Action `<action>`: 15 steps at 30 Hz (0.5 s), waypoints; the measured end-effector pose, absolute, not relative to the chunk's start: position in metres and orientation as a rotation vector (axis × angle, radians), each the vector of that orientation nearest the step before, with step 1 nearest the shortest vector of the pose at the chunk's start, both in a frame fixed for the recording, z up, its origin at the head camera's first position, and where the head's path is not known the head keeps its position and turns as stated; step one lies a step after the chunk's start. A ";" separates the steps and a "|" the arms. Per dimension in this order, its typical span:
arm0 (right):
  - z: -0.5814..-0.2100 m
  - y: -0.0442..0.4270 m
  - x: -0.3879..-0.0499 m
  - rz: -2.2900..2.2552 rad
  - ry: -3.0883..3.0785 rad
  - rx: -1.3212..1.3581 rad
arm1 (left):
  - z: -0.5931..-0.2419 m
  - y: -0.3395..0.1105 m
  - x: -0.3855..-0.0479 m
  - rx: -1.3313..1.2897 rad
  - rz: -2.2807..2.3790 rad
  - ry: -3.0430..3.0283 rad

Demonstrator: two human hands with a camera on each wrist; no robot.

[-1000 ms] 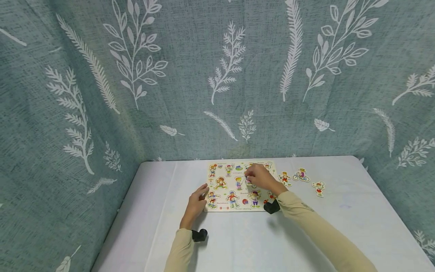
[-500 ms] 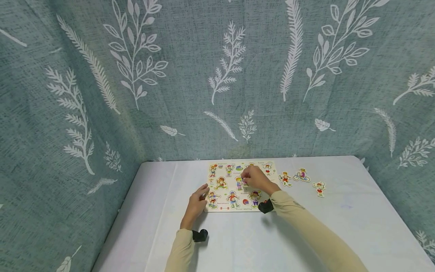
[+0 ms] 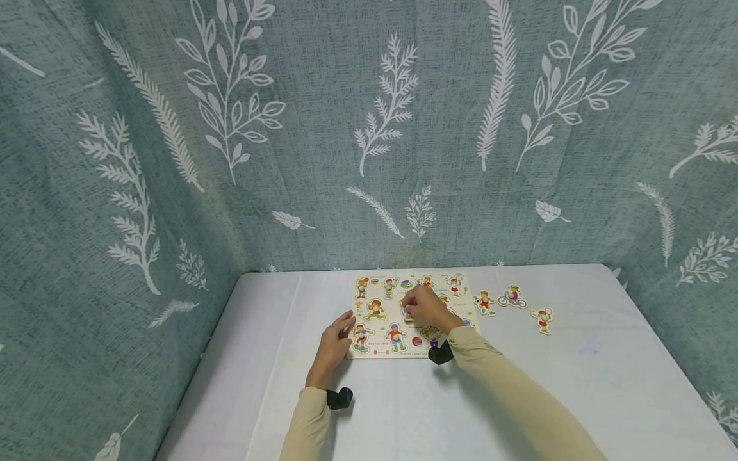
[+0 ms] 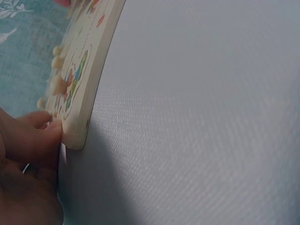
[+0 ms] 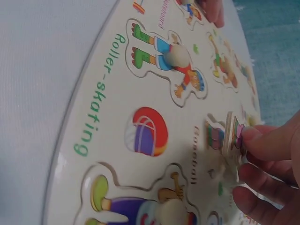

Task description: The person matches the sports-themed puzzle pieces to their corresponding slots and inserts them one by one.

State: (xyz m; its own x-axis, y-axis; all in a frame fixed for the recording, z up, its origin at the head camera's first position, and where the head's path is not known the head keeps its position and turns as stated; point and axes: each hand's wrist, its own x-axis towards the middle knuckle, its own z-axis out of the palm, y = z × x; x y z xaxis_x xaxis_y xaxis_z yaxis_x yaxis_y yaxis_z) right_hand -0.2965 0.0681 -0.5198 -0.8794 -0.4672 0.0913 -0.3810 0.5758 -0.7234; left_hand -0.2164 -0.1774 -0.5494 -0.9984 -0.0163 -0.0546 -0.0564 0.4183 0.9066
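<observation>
A light wooden peg puzzle board [image 3: 394, 324] lies on the white table, printed with children playing sports. My right hand [image 3: 423, 305] is over its middle. Thumb and fingers pinch a puzzle piece [image 5: 231, 133], which stands tilted on edge above the printed recess by the word "Baseball"; most of its picture is turned away. My left hand [image 3: 334, 342] rests at the board's left edge. Its fingertips touch the near corner in the left wrist view, the fingers fairly straight. The roller-skating piece [image 5: 164, 54], with a round wooden knob, sits in its recess.
Right of the board lie three loose pieces: a child with a ball [image 3: 484, 303], a cyclist [image 3: 512, 296] and a racket player [image 3: 542, 319]. A leaf-patterned green curtain [image 3: 323, 160] stands behind the table [image 3: 392, 410]. Several other knobbed pieces stand on the board.
My right hand has moved left across the board, carrying the piece to the middle. The left hand stays at the edge, and the loose pieces have not moved.
</observation>
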 end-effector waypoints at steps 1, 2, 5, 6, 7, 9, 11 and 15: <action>-0.521 0.067 -0.297 -1.183 2.700 -0.717 | -0.549 -0.177 -0.216 -0.069 1.677 2.610; -0.522 0.066 -0.296 -1.176 2.708 -0.706 | -0.549 -0.177 -0.216 -0.073 1.679 2.606; -0.524 0.064 -0.295 -1.138 2.739 -0.688 | -0.548 -0.176 -0.216 -0.086 1.676 2.601; -0.525 0.063 -0.295 -1.131 2.747 -0.689 | -0.547 -0.175 -0.216 -0.091 1.675 2.599; -0.525 0.062 -0.295 -1.138 2.749 -0.691 | -0.547 -0.175 -0.216 -0.100 1.673 2.595; -0.525 0.060 -0.294 -1.140 2.748 -0.707 | -0.547 -0.175 -0.216 -0.105 1.672 2.593; -0.526 0.058 -0.294 -1.145 2.749 -0.718 | -0.547 -0.176 -0.215 -0.108 1.674 2.588; -0.527 0.054 -0.294 -1.126 2.758 -0.704 | -0.545 -0.176 -0.214 -0.110 1.675 2.591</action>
State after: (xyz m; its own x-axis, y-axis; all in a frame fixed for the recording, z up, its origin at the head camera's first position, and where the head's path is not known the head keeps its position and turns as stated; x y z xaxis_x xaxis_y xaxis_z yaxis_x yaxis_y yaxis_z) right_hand -0.2935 0.0542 -0.5271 -0.8913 -0.4431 0.0964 -0.3839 0.6243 -0.6803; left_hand -0.2143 -0.1760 -0.5451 -0.9960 -0.0298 -0.0845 -0.0893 0.4093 0.9080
